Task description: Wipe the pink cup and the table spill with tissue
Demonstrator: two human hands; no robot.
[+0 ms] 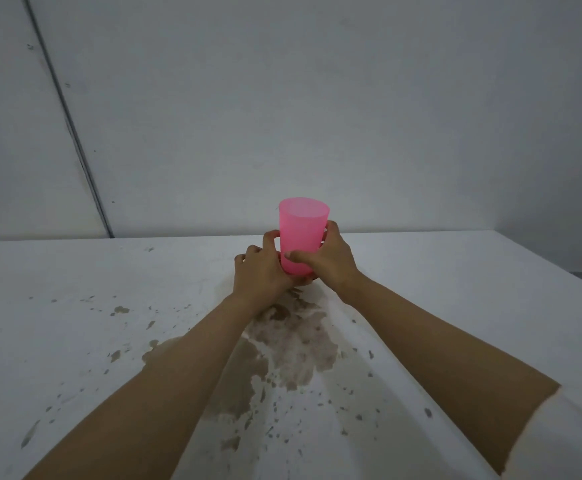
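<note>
Pink cup [302,233] gripped by left hand [260,273], right hand [331,259].

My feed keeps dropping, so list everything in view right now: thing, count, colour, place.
cup: one, pink, upright, mid-table beyond the spill
spill: one large patch plus scattered splashes, brown, on the table between the forearms
table: one, white, lower half of view
wall: one, pale grey, behind the table
seam: one, dark, slanting down the wall at left
tissue: none visible
sleeve: one, white, lower right corner
left hand: grips the cup low on its left
right hand: grips the cup's right, thumb across the front
</note>
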